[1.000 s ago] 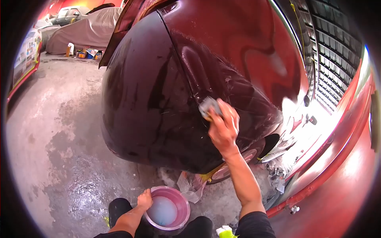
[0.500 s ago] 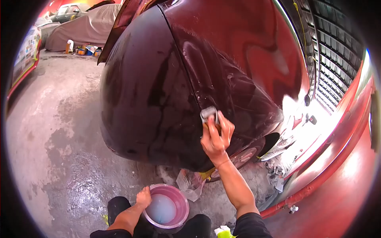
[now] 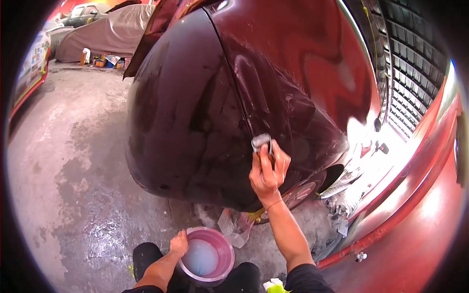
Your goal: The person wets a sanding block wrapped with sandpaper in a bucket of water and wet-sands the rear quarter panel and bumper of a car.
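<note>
My right hand (image 3: 268, 168) is closed on a small grey pad (image 3: 261, 141), which lies against the dark red car body (image 3: 195, 122) beside the long panel gap. Its fingers point up toward that gap. At the bottom, my left hand (image 3: 179, 242) grips the left rim of a pink basin (image 3: 226, 254) between my knees. Cloudy, pale bluish liquid (image 3: 201, 257) sits inside the basin. The underside of the pad and the thumb of my right hand are not clearly visible.
Plastic sheeting (image 3: 235, 227) hangs by the wheel (image 3: 298, 195) under the car. A red panel (image 3: 405, 219) curves along the right. At the back left stand a covered car (image 3: 105, 36) and several containers (image 3: 107, 62). A wet patch (image 3: 105, 224) marks the concrete floor.
My right hand and the pad have moved down along the panel gap, slightly in the last half second. My left hand has stayed on the basin rim.
</note>
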Tool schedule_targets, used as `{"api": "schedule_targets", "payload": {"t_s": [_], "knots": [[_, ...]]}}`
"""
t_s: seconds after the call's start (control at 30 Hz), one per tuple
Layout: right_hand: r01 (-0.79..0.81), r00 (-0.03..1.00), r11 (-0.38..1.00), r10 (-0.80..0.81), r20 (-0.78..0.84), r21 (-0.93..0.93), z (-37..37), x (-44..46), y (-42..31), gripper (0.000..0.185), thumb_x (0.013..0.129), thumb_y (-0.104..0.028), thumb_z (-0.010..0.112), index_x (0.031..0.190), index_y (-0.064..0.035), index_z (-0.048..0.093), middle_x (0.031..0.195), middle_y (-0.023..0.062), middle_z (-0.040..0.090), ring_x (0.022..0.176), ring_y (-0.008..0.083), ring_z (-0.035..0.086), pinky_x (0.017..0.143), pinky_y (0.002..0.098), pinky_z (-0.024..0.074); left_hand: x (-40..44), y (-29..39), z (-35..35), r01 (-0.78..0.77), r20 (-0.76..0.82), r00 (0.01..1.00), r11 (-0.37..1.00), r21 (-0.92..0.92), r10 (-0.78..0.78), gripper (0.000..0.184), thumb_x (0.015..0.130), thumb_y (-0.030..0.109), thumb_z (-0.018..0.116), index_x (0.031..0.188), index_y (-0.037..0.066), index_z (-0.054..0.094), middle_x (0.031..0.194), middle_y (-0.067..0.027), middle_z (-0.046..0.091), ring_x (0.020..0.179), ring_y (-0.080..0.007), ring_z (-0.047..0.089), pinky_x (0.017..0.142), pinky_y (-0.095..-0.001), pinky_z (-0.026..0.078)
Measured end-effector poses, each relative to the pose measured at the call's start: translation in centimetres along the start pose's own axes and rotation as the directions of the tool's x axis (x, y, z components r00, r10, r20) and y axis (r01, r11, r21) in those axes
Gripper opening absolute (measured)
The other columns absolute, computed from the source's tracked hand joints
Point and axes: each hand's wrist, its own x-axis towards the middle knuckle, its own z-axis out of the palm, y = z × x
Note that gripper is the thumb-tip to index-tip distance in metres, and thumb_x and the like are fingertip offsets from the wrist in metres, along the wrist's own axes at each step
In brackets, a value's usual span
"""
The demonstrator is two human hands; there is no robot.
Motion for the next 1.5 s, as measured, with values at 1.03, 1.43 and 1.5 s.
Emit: {"api": "schedule_targets", "payload": {"t_s": [1.03, 1.43, 1.5], "knots": [[0.270, 0.930, 0.963, -0.265, 0.253, 0.015, -7.0, -5.5, 14.0, 0.030, 0.071, -0.005, 0.078, 0.097, -0.0099, 0.065, 0.126, 0.0173, 0.061, 0.115, 0.0352, 0.060, 0.094, 0.0498, 0.0532, 0.3, -0.3, 0.6, -0.009, 0.006, 1.000, 0.998, 0.063, 0.009, 0.051, 0.072, 0.009, 0.074, 0.115, 0.003, 0.047, 0.107, -0.0201, 0.063, 0.095, -0.0396, 0.068, 0.081, -0.0493, 0.057], [0.302, 0.904, 0.945, -0.325, 0.278, 0.125, -5.5, -1.7, 10.2, 0.010, 0.075, -0.013, 0.072, 0.082, -0.0096, 0.066, 0.131, 0.0130, 0.062, 0.113, 0.0294, 0.062, 0.097, 0.0460, 0.0529, 0.3, -0.2, -0.1, -0.040, 0.030, 0.999, 0.996, 0.085, 0.038, 0.049, 0.077, 0.012, 0.073, 0.117, 0.002, 0.046, 0.107, -0.0218, 0.064, 0.094, -0.0416, 0.068, 0.080, -0.0510, 0.056], [0.295, 0.912, 0.946, -0.320, 0.255, 0.133, -4.8, -1.0, 8.8, 0.010, 0.074, -0.013, 0.071, 0.080, -0.0093, 0.065, 0.128, 0.0131, 0.063, 0.113, 0.0299, 0.062, 0.098, 0.0465, 0.0521, -0.1, 0.2, 0.0, -0.035, 0.021, 0.999, 0.997, 0.073, 0.034, 0.046, 0.079, 0.013, 0.072, 0.116, 0.003, 0.046, 0.107, -0.0217, 0.064, 0.094, -0.0416, 0.068, 0.080, -0.0510, 0.056]]}}
